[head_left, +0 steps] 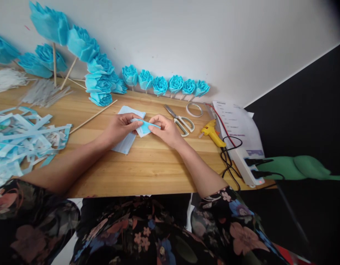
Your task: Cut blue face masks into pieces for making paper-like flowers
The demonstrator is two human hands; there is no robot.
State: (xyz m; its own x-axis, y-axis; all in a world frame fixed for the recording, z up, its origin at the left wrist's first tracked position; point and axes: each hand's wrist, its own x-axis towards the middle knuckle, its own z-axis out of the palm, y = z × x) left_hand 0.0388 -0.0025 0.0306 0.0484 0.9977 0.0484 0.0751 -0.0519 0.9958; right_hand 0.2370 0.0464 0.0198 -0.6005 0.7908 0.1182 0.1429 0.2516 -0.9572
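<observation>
Between my two hands is a small light-blue sheet [144, 129] with a folded upper edge. My left hand [121, 127] pinches its left side between thumb and fingers. The right end of the fold is pinched by my right hand [166, 129]. Under and behind my left hand, a larger pale-blue sheet [125, 143] lies flat on the wooden table [156, 171]. Scissors with white-and-grey handles [181, 120] lie open just beyond my right hand, touching nothing I hold.
Blue paper-like flowers [160, 85] line the wall, larger ones on sticks [54, 66] at left. Cut strips [23, 136] are heaped left. A tape roll [194, 109], yellow glue gun [212, 132], cables and a power strip [245, 167] lie right, beside printed sheets [237, 123].
</observation>
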